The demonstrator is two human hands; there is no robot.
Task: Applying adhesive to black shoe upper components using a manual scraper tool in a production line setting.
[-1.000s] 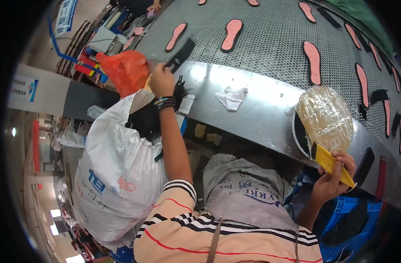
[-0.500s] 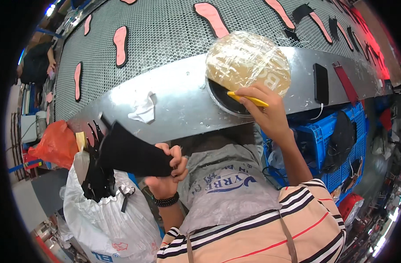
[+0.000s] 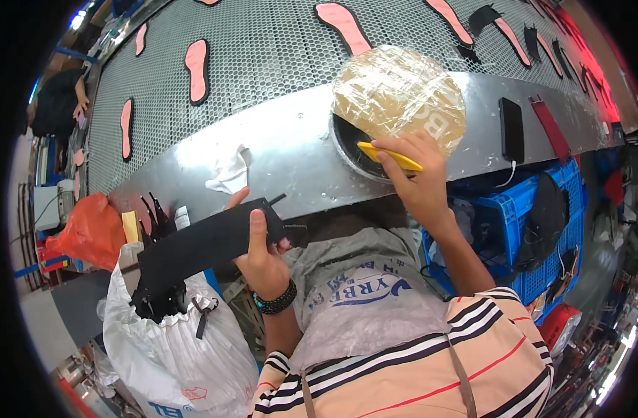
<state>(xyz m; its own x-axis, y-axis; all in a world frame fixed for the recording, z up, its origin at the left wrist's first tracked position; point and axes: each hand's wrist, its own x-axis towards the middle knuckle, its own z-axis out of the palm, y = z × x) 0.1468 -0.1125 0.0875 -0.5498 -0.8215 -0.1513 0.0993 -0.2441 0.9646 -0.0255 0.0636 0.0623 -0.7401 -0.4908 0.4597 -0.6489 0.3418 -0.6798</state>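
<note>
I see my left hand (image 3: 263, 258), clenched on the black sheet (image 3: 204, 247), has swung it up level; my right hand (image 3: 416, 174) still grips the yellow scraper (image 3: 388, 155) at the wrapped disc (image 3: 399, 97)

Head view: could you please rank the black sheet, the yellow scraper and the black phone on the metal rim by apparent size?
1. black sheet, held in the left hand
2. and 3. black phone and yellow scraper in the right hand: similar, unranked.
</note>
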